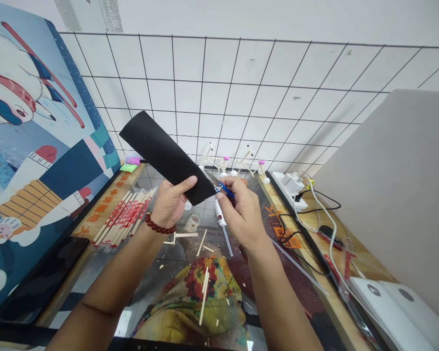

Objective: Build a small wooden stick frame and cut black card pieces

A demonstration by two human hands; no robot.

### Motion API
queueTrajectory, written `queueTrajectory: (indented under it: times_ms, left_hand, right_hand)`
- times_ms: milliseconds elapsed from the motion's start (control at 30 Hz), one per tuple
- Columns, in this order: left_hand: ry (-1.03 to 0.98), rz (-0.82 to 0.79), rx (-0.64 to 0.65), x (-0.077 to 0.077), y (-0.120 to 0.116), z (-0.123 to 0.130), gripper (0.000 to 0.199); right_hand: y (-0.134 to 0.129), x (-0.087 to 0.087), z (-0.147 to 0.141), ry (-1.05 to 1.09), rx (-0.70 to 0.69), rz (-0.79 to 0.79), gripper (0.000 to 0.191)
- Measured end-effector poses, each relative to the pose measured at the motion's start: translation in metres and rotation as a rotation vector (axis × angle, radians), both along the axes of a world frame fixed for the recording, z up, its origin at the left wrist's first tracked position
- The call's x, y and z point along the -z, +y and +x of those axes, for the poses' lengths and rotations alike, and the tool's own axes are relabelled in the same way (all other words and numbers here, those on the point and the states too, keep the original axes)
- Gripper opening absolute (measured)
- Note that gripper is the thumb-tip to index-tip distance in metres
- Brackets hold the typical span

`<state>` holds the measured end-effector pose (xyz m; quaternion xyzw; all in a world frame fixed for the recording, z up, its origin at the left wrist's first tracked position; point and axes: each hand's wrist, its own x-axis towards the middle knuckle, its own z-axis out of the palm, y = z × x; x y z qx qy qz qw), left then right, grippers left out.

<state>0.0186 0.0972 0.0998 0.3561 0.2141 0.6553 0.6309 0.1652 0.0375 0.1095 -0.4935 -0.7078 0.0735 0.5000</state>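
Observation:
A black sheet (168, 156), slightly curved, is held up over the glass table by my left hand (171, 202), its thumb on top near the sheet's lower right end. My right hand (239, 209) is closed on blue-handled scissors (225, 189). The scissors' blades point up and left, at the right edge of the sheet; whether they touch it is hard to tell. Below my right hand, a white glue gun (219, 213) with a clear stick lies on the glass.
Wrapped chopsticks (126, 217) lie at left, beside a dark tablet (46, 278). Small stick structures (243, 163) stand at the back by the tiled wall. Loose sticks (204, 297) lie in front; a power strip (289, 187) and cables run along the right.

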Motion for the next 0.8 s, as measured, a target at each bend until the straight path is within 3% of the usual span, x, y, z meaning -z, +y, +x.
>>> queueTrajectory:
  times_ms: [800]
  left_hand:
    - [0.089, 0.080, 0.029, 0.0063, 0.0027, 0.0009, 0.036]
  right_hand:
    - [0.0000, 0.0014, -0.0015, 0.026, 0.008, 0.018, 0.017]
